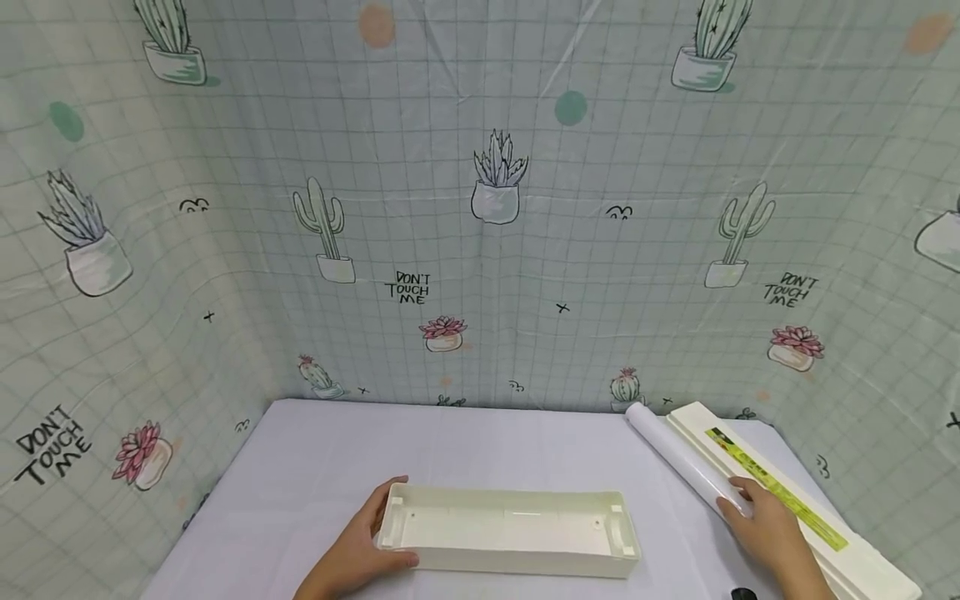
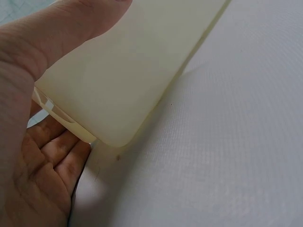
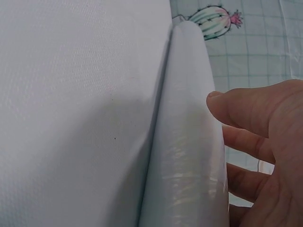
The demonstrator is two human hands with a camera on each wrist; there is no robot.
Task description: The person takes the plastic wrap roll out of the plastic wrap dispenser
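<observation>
In the head view, a long cream-white plastic box (image 1: 510, 562) stands on the table with its open side showing. My left hand (image 1: 367, 537) grips its left end, thumb along the near wall and fingers round the end. The left wrist view shows the box's smooth outer wall (image 2: 123, 80) under the thumb. My right hand (image 1: 768, 529) is at the near part of a roll of clear plastic film (image 1: 678, 454). Seen from the right wrist, the thumb tip overlaps the edge of the film roll (image 3: 189, 142), and the fingers extend loosely alongside it.
Right of the roll lies a long white cover (image 1: 693, 421) with a yellow-green label (image 1: 780, 492), partly behind my right hand. A small black object (image 1: 742, 593) shows at the bottom edge. A cactus-print curtain (image 1: 495, 275) surrounds the white-covered table (image 1: 450, 442).
</observation>
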